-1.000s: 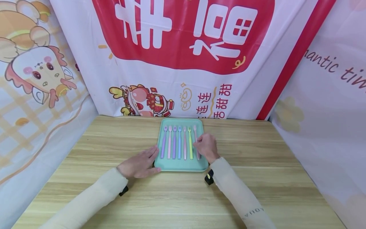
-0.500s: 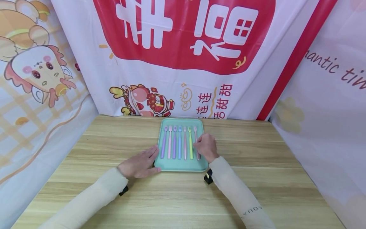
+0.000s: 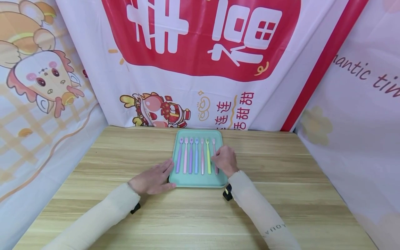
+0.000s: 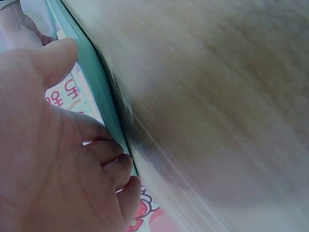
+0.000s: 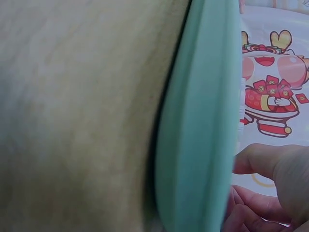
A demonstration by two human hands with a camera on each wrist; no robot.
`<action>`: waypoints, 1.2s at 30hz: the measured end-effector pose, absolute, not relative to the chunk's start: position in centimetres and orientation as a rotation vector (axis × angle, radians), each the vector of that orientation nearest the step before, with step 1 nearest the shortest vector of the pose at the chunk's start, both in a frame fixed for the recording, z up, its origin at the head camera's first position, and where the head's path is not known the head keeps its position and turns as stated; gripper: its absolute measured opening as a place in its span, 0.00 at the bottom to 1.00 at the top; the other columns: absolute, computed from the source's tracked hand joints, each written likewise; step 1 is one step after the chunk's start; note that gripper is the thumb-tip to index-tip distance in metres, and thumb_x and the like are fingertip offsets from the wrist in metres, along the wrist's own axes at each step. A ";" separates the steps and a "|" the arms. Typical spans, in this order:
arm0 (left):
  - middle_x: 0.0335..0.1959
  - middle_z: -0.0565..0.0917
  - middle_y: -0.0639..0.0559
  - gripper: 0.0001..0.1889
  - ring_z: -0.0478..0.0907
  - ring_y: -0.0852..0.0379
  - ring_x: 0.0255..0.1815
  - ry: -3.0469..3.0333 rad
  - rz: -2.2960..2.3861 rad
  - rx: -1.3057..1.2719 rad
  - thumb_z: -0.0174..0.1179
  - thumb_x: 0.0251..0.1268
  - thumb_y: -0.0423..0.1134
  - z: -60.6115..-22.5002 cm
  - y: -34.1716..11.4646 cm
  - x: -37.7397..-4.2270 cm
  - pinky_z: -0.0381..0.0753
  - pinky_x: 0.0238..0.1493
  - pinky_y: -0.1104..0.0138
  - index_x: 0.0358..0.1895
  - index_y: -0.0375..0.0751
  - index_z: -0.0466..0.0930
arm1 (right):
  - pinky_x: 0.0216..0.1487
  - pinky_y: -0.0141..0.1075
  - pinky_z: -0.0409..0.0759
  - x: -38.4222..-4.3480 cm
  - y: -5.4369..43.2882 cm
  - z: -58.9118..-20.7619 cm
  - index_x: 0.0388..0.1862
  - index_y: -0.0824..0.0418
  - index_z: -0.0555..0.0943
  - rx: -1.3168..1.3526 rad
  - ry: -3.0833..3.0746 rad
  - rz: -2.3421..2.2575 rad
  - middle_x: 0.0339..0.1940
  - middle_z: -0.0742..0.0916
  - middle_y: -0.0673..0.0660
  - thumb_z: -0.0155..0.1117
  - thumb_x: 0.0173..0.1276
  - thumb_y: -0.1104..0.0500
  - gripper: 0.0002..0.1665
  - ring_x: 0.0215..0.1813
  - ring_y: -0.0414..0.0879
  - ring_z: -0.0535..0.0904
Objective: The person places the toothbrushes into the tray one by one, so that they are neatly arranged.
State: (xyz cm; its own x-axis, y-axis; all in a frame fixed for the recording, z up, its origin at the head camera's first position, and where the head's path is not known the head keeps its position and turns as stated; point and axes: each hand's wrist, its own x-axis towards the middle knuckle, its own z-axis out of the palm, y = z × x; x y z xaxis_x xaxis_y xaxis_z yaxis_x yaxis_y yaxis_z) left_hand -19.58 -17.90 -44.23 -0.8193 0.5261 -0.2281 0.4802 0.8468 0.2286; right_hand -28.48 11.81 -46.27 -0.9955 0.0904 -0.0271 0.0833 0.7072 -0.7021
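Several toothbrushes lie side by side in a light green tray [image 3: 197, 182], heads toward the back. From the left they run purple [image 3: 179, 156], pink [image 3: 185, 156], purple, blue [image 3: 196, 156], pink, yellow-green [image 3: 208, 156] and, rightmost, another pink toothbrush [image 3: 214, 142]. My right hand [image 3: 226, 160] pinches that rightmost toothbrush by its handle; in the right wrist view the tray's side hides the brush, with only the curled fingers and thumb [image 5: 258, 158] showing. Against the tray's left edge rests my left hand [image 3: 153, 179], thumb at the front corner; in the left wrist view its fingertips [image 4: 126, 166] touch the rim.
The tray stands on a wood-grain table [image 3: 200, 218], close to its back edge. A printed white-and-red cloth [image 3: 193, 66] hangs right behind it. More printed cloths flank the table on the left [image 3: 40, 104] and right [image 3: 353, 139].
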 end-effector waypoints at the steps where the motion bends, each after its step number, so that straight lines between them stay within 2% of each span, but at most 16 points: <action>1: 0.88 0.48 0.32 0.47 0.49 0.35 0.88 2.742 0.232 0.762 0.51 0.82 0.62 -44.2 -17.9 -19.6 0.55 0.86 0.42 0.84 0.27 0.48 | 0.17 0.29 0.75 -28.5 11.8 -46.3 0.23 0.58 0.87 -0.139 -2.891 1.182 0.20 0.88 0.52 0.74 0.65 0.64 0.10 0.19 0.42 0.83; 12: 0.88 0.48 0.33 0.47 0.49 0.35 0.89 2.743 0.216 0.756 0.50 0.82 0.63 -44.3 -17.9 -19.6 0.55 0.87 0.43 0.84 0.28 0.48 | 0.15 0.29 0.71 -28.6 11.9 -46.3 0.20 0.61 0.86 -0.092 -2.894 1.152 0.15 0.86 0.52 0.74 0.65 0.63 0.13 0.17 0.41 0.79; 22: 0.88 0.48 0.33 0.48 0.49 0.36 0.89 2.743 0.209 0.754 0.50 0.81 0.63 -44.3 -17.9 -19.6 0.55 0.87 0.43 0.84 0.28 0.48 | 0.17 0.29 0.73 -28.3 12.0 -46.0 0.18 0.58 0.84 -0.093 -2.890 1.161 0.17 0.87 0.53 0.75 0.65 0.63 0.15 0.19 0.42 0.81; 26: 0.88 0.48 0.34 0.48 0.49 0.36 0.89 2.742 0.210 0.750 0.50 0.81 0.64 -44.3 -17.9 -19.6 0.55 0.87 0.43 0.85 0.29 0.48 | 0.16 0.29 0.69 -28.1 12.2 -45.7 0.14 0.59 0.80 -0.110 -2.896 1.149 0.14 0.83 0.52 0.75 0.63 0.63 0.19 0.17 0.40 0.77; 29: 0.88 0.48 0.34 0.48 0.49 0.36 0.89 2.745 0.210 0.755 0.50 0.81 0.64 -44.3 -17.9 -19.7 0.56 0.87 0.44 0.84 0.29 0.48 | 0.15 0.29 0.63 -27.9 12.6 -45.4 0.13 0.58 0.76 -0.113 -2.903 1.136 0.11 0.77 0.49 0.74 0.63 0.62 0.21 0.16 0.39 0.69; 32: 0.88 0.48 0.34 0.48 0.49 0.36 0.89 2.750 0.206 0.765 0.50 0.81 0.64 -44.4 -17.9 -19.7 0.56 0.87 0.44 0.84 0.28 0.48 | 0.15 0.30 0.60 -27.7 13.2 -44.8 0.15 0.60 0.74 -0.091 -2.911 1.135 0.12 0.70 0.48 0.73 0.64 0.61 0.21 0.16 0.39 0.63; 35: 0.88 0.48 0.33 0.48 0.50 0.36 0.89 2.753 0.206 0.768 0.51 0.81 0.64 -44.4 -17.9 -19.7 0.57 0.86 0.44 0.84 0.28 0.48 | 0.18 0.30 0.63 -27.6 14.1 -44.2 0.22 0.65 0.80 -0.034 -2.922 1.109 0.16 0.73 0.50 0.75 0.65 0.59 0.17 0.19 0.40 0.65; 36: 0.88 0.49 0.33 0.48 0.50 0.36 0.88 2.754 0.206 0.767 0.51 0.81 0.64 -44.4 -17.9 -19.7 0.57 0.86 0.44 0.84 0.28 0.48 | 0.20 0.30 0.67 -27.5 14.4 -44.0 0.27 0.66 0.83 -0.011 -2.928 1.096 0.19 0.77 0.50 0.75 0.66 0.58 0.14 0.21 0.41 0.69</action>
State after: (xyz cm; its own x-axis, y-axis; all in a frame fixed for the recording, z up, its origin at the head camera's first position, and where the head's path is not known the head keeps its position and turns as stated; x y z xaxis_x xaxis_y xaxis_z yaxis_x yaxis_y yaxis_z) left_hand -19.69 -17.90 -44.36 -0.8216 0.5244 -0.2237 0.4851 0.8492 0.2087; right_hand -27.51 14.41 -43.95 -0.9999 0.0121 0.0120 0.0012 0.7541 -0.6568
